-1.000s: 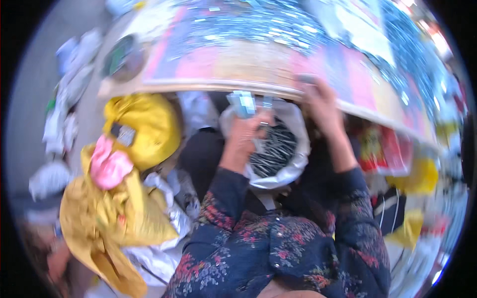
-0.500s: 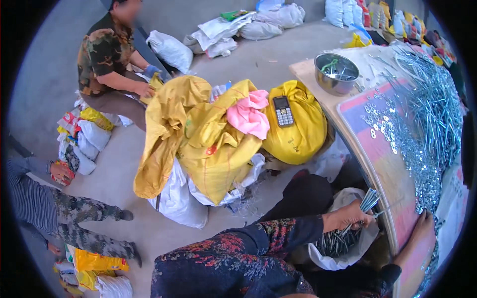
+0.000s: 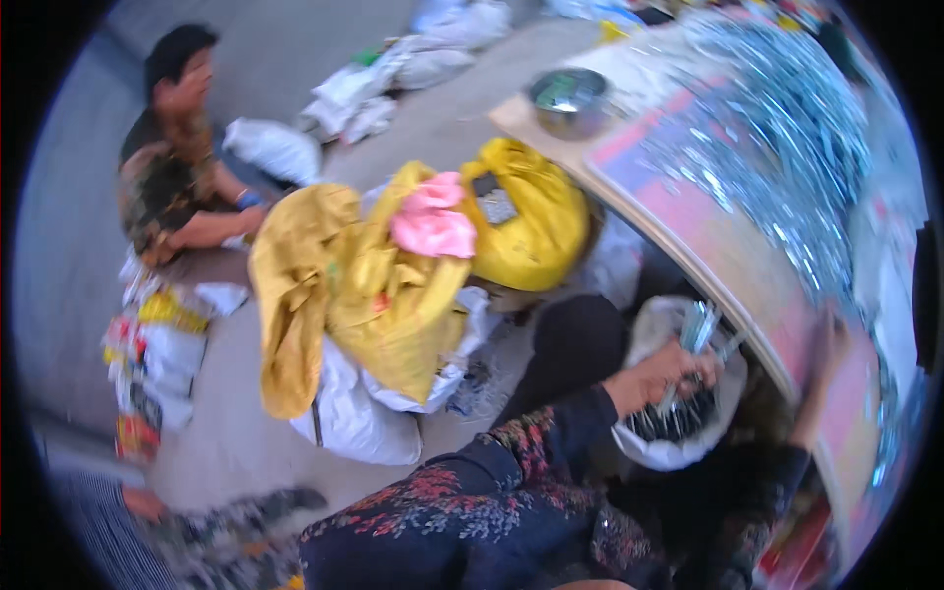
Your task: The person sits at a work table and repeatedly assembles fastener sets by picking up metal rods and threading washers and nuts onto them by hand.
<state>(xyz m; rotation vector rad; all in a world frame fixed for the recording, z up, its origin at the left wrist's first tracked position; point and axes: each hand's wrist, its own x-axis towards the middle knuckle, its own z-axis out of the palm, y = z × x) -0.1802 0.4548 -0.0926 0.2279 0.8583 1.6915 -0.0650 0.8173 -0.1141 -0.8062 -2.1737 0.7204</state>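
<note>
My left hand (image 3: 674,372) is closed round a bunch of long metal screws (image 3: 699,324), which stick up above the fingers. It hovers over an open white sack (image 3: 680,454) with more dark screws (image 3: 674,421) inside. To the right, my right hand (image 3: 832,339) is at the table board (image 3: 728,246), beside the near end of a heap of shiny screws (image 3: 801,128). Its fingers are smeared by motion, so I cannot tell what they hold. Small bright washers (image 3: 703,172) lie scattered by the heap, blurred.
A steel bowl (image 3: 568,106) stands on the table's far left corner. Yellow sacks (image 3: 536,231), a pink cloth (image 3: 433,216) and a keypad phone (image 3: 495,200) are left of the table. One person (image 3: 182,167) sits beyond them; another person's striped sleeve (image 3: 98,521) shows lower left.
The view has swung, shifting the table leftward in the picture. My left hand still grips the screws above the sack. My right hand has moved and blurred. The seated person is more upright.
</note>
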